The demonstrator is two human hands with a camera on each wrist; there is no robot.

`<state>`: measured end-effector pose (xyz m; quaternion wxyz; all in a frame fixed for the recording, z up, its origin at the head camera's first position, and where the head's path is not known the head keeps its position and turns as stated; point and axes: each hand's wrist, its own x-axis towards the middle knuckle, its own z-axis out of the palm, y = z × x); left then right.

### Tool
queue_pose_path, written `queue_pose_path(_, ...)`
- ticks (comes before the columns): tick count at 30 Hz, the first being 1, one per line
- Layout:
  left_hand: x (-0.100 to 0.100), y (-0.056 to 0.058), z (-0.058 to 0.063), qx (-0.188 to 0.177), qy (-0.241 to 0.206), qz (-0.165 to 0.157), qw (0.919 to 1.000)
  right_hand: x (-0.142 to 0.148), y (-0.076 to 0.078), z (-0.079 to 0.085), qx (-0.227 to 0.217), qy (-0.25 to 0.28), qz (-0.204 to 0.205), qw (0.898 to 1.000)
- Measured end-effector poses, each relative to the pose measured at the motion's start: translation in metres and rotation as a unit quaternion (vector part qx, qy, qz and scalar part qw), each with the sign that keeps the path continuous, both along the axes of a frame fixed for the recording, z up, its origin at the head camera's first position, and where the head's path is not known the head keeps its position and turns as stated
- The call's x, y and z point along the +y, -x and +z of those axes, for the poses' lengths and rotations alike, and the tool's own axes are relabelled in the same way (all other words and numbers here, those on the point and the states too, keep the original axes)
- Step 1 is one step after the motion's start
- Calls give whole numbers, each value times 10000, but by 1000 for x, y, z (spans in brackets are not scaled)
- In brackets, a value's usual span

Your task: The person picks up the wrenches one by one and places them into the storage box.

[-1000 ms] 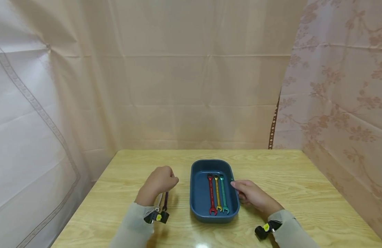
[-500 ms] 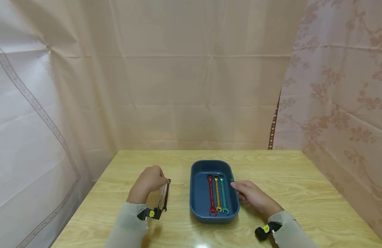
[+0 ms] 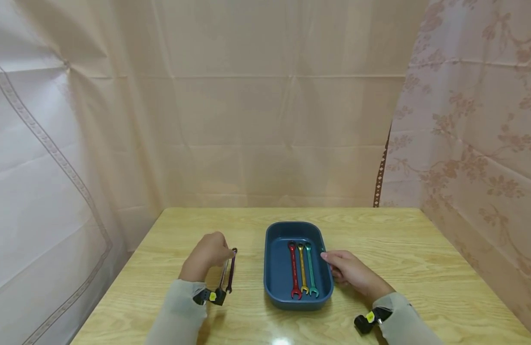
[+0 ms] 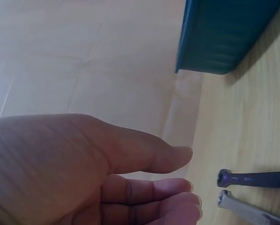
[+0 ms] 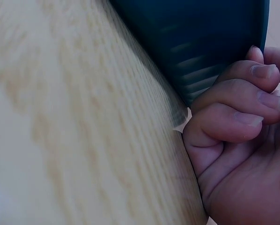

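Observation:
My left hand (image 3: 207,255) hovers over the left part of the table, close to a purple wrench (image 3: 232,274) and a silver wrench (image 3: 223,275) lying side by side. In the left wrist view, its thumb and loosely bent fingers hold nothing and stop short of the ends of the purple and silver wrenches. Right of these stands a blue rectangular basin (image 3: 274,287) with a red wrench (image 3: 294,270), a yellow wrench (image 3: 302,268) and a green wrench (image 3: 311,273) inside, roughly parallel. My right hand (image 3: 349,270) grips the basin's right rim between thumb and curled fingers.
The wooden table (image 3: 386,239) reaches back to a beige curtain (image 3: 269,120). A patterned cloth (image 3: 485,158) hangs at the right and a white cloth (image 3: 45,191) at the left. Each wrist wears a small black camera.
My left hand has shifted left, away from the basin, uncovering the far end of the purple wrench; over the last half second it barely moves. The right hand and basin stay put.

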<state>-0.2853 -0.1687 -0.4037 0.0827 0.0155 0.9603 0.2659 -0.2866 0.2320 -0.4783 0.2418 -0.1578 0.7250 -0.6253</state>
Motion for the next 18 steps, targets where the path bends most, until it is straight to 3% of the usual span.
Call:
queue_pose_path(7, 3, 1, -8, 21, -71, -46, 10000, -1, -2, 1, -35, 65, -8, 10000)
queue_pose_path(18, 4, 7, -22, -11, 223, -1, 9997, -1, 1, -2, 11, 26, -19, 10000)
